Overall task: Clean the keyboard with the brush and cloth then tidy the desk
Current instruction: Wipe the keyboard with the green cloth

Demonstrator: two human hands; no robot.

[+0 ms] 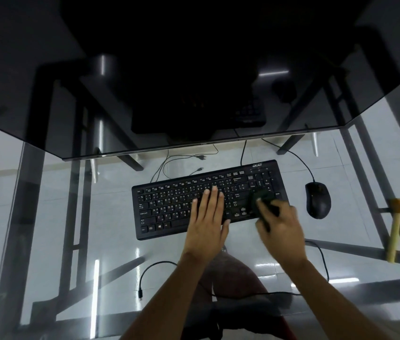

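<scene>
Pale floor tiles show through the clear glass desk top (76, 217), and a dark tinted glass shelf (47, 82) hangs over its far half. From my seat at the feed, I see the black Acer keyboard (169, 207) lying flat on the glass, a little right of centre, with its cable running away under the shelf. My left hand (207, 222) lies flat on the middle keys, fingers stretched out and holding nothing. My right hand (280, 224) is closed around a dark cloth (264, 198), which is pressed onto the keys at the right end of the keyboard, by the number pad; this hand is blurred, so I cannot make out the fingers one by one. Just right of the keyboard sits a black wired mouse (318, 200). Further right, near the desk's edge, lies a brush with a pale wooden handle and tan bristles (396, 227), apart from both hands. A loose black cable (154, 271) curls nearer to me, beside my left forearm.
</scene>
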